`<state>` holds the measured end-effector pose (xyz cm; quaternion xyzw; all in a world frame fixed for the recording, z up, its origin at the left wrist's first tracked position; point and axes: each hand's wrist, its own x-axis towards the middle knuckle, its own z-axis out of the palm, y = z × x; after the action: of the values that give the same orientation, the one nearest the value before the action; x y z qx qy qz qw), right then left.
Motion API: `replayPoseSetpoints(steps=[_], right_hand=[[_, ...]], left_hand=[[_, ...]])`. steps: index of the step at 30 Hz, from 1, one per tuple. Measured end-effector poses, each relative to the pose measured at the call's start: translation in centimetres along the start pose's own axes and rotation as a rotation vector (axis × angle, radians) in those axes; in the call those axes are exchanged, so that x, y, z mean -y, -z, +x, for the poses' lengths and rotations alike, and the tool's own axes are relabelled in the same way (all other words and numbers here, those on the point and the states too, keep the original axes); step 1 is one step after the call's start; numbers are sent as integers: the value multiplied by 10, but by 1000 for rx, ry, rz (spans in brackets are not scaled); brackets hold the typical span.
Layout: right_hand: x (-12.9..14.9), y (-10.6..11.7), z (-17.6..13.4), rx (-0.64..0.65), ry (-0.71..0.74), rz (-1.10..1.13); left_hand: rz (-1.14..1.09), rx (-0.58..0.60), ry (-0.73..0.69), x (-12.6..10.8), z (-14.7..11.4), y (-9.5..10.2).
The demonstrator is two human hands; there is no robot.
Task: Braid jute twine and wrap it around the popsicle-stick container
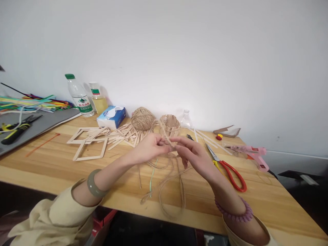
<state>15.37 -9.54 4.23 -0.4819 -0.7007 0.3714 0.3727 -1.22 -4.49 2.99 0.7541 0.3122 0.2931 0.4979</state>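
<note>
Over the middle of the wooden table, my left hand [151,147] pinches a length of brown twine [164,132] between thumb and fingers. My right hand [192,152] meets it from the right, its fingertips closed on the same twine. A loop of the twine rises above the fingers, and loose strands curl down in front of both hands. The exact crossing of the strands at the fingertips is partly hidden. Behind my hands sits a ball of twine [142,118]. Close to it stands a small round holder of wooden sticks [170,122].
Red-handled scissors [232,174] and a pink glue gun [252,153] lie to the right. Loose craft sticks [125,135], stick frames [92,150] and a tissue pack [111,117] are left of centre. A water bottle [80,97] stands at the back; pliers [16,133] lie far left.
</note>
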Motion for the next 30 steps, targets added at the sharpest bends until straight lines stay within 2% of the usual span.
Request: replayPoseSetpoints(steps=[4, 7, 14, 18, 20, 22, 24, 27, 30], right_hand=[[-3, -2, 0, -49, 142, -229], [-7, -4, 1, -90, 168, -285], [-10, -2, 2, -115, 63, 141], [-11, -2, 2, -144, 90, 260], [-12, -3, 2, -161, 93, 274], [-13, -4, 1, -175, 81, 272], [-13, -4, 2, -204, 61, 277], [-15, -5, 5, -258, 37, 343], [-16, -6, 8, -242, 21, 490]], left_hand=[[-64, 42, 25, 1, 1, -1], [-136, 52, 89, 0, 1, -4], [-430, -91, 87, 0, 2, -13], [-664, -59, 70, 5, 1, -17], [-658, -10, 29, 7, 0, -17], [-469, 34, -47, 7, -1, -14], [-94, -5, -199, 6, -3, -12], [595, -236, -536, 7, -6, -12], [1065, -435, -765, 13, -7, -15]])
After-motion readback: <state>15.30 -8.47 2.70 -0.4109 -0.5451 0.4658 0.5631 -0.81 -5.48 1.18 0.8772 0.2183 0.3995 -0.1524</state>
